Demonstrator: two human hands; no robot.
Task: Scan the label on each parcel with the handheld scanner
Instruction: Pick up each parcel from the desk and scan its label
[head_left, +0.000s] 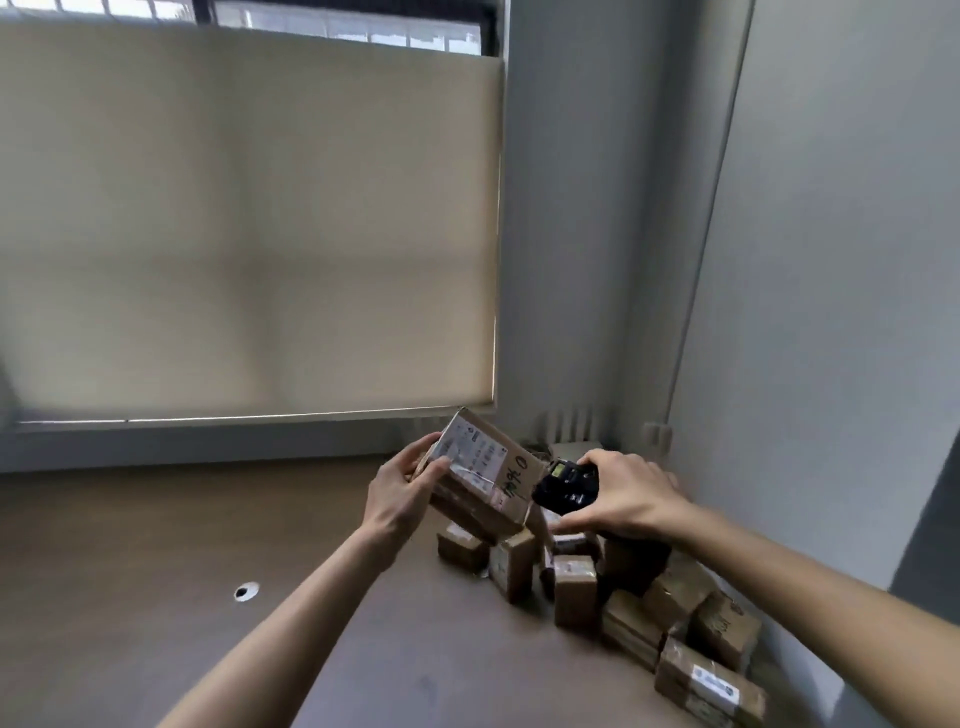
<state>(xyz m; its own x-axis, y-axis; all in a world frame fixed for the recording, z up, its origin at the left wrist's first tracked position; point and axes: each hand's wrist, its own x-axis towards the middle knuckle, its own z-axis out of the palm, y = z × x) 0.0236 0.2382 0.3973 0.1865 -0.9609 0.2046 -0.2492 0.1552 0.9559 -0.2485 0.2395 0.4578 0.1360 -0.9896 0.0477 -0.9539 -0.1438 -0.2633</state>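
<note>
My left hand (402, 491) grips a brown cardboard parcel (485, 480) by its left side and holds it tilted above the table. Its white printed label (470, 454) faces up toward me, with dark handwriting beside it. My right hand (623, 493) is closed around a black handheld scanner (563, 486) just right of the parcel, its head close to the parcel's right edge. Below both hands, several more brown parcels (574, 590) lie piled on the table, some with white labels.
The brown table (208, 545) runs left, with a small round cable hole (245, 591). A labelled parcel (709, 686) lies nearest me at the right. A pale wall (831, 312) stands on the right and a lowered beige blind (249, 223) hangs behind.
</note>
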